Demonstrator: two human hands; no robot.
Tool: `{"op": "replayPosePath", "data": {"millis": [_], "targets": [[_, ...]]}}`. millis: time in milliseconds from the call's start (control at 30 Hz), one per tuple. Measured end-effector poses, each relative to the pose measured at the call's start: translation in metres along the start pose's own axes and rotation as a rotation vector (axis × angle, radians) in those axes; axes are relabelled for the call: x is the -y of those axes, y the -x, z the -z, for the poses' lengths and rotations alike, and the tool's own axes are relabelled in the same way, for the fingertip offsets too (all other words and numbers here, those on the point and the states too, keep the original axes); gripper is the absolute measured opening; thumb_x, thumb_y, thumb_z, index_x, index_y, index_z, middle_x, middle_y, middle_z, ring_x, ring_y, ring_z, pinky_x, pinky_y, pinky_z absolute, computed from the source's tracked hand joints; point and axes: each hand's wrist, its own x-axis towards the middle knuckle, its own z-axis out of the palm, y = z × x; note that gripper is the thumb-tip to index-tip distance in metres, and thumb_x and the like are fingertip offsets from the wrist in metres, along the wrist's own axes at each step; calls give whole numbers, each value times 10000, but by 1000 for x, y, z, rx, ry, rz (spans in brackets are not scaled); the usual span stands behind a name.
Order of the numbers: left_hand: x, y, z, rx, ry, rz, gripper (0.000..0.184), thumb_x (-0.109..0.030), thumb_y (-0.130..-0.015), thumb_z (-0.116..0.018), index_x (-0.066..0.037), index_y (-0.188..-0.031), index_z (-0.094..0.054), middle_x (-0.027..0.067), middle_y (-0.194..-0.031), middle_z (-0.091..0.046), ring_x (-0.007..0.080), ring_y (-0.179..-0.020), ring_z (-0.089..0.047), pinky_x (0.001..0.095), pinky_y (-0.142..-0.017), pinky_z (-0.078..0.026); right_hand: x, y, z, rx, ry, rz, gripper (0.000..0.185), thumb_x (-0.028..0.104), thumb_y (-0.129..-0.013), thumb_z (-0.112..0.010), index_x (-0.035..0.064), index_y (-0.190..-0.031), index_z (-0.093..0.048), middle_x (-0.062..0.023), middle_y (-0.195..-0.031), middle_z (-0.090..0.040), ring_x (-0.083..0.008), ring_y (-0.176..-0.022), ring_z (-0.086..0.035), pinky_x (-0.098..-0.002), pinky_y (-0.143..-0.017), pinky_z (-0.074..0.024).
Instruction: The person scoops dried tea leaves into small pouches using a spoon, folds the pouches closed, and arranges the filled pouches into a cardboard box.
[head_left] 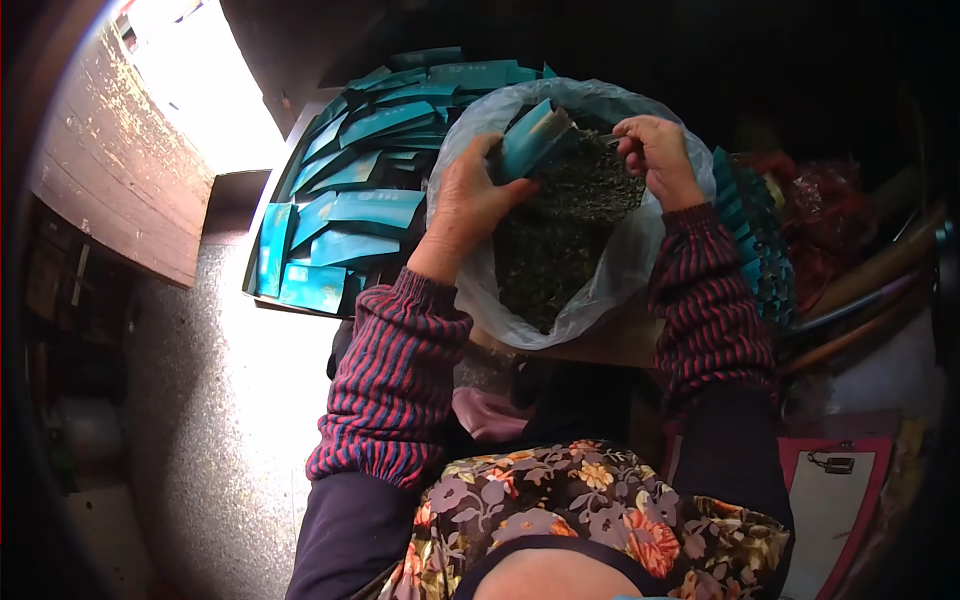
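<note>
My left hand (470, 200) grips a teal packet (530, 143), thumb on one side and fingers on the other. The packet is tilted, and its top end looks open, facing right. Below it, a clear plastic bag (470, 113) lies spread wide, full of dark, dried, leaf-like bits (560, 235). On the far right of the bag's mouth is my right hand (655, 155), its fingers curled together above the leaf bits. Whatever those fingers hold is too small to make out. The two hands are apart.
Left of the bag, a shallow box (262, 299) holds many teal packets (375, 208) in overlapping rows. More folded teal packets (755, 240) stand at the right, near red plastic wrapping (825, 200) and long sticks (850, 335). A pink-edged board (835, 500) lies lower right.
</note>
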Motion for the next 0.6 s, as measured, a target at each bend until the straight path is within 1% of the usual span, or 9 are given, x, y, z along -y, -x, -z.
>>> {"op": "replayPosePath", "data": {"millis": [67,133,300,367,433,467,533,567,600], "targets": [[-2,0,0,4,-5,6,637,-212,-650,-817,-9,-1185,-537,209,-1076,-624,321,-1012,-611,371,-891,-473,15,-1,8,-46,31,67,173,91,-823,-513,12,-788,-662,-34,-594,-593,-71,-410,-476,-201,-371,-369],[-1,1,0,32,-29,33,595,-206,-673,-804,-15,-1182,-561,155,-1071,-618,261,-1013,-597,344,-893,-465,25,-6,18,-55,16,155,177,84,-823,-511,10,-775,-665,-33,-590,-595,-67,-408,-475,-196,-370,-369],[1,2,-5,38,-8,28,602,-203,-672,-804,-14,-1186,-554,156,-1065,-618,259,-1007,-597,340,-893,-463,51,0,12,-55,36,211,173,74,-839,-502,24,-807,-664,0,-601,-579,-50,-426,-453,-175,-382,-334],[-1,2,-7,39,10,30,604,-202,-671,-804,-14,-1187,-553,156,-1065,-618,258,-1007,-597,339,-894,-461,54,5,0,13,144,305,179,72,-849,-502,28,-799,-668,2,-599,-583,-42,-433,-463,-169,-384,-340],[1,1,-8,49,29,30,603,-199,-672,-803,-13,-1187,-550,153,-1065,-619,260,-1010,-595,338,-898,-459,57,15,-17,20,224,308,182,91,-865,-515,36,-788,-671,8,-598,-584,-30,-446,-472,-166,-389,-345],[4,0,-9,47,27,34,603,-199,-672,-803,-13,-1187,-550,153,-1065,-619,260,-1010,-595,338,-898,-459,56,17,-26,44,303,402,189,92,-875,-513,40,-787,-672,12,-597,-582,-25,-448,-470,-164,-391,-345],[5,0,-9,62,10,36,672,-218,-669,-807,1,-1222,-495,227,-1103,-609,337,-1038,-599,380,-907,-463,56,19,-37,72,479,627,196,86,-898,-512,39,-794,-671,21,-590,-568,-21,-481,-482,-163,-419,-355],[4,0,-10,61,8,38,672,-218,-669,-807,1,-1222,-495,227,-1103,-609,337,-1038,-599,380,-907,-463,59,20,-39,74,478,627,196,86,-898,-512,39,-794,-671,21,-590,-568,-21,-481,-482,-163,-419,-355],[3,1,-10,54,34,38,667,-217,-673,-806,-1,-1221,-494,224,-1103,-609,337,-1039,-598,379,-907,-464,63,20,-42,93,527,734,187,81,-895,-518,33,-797,-669,19,-589,-566,-26,-500,-495,-168,-436,-369]]}}
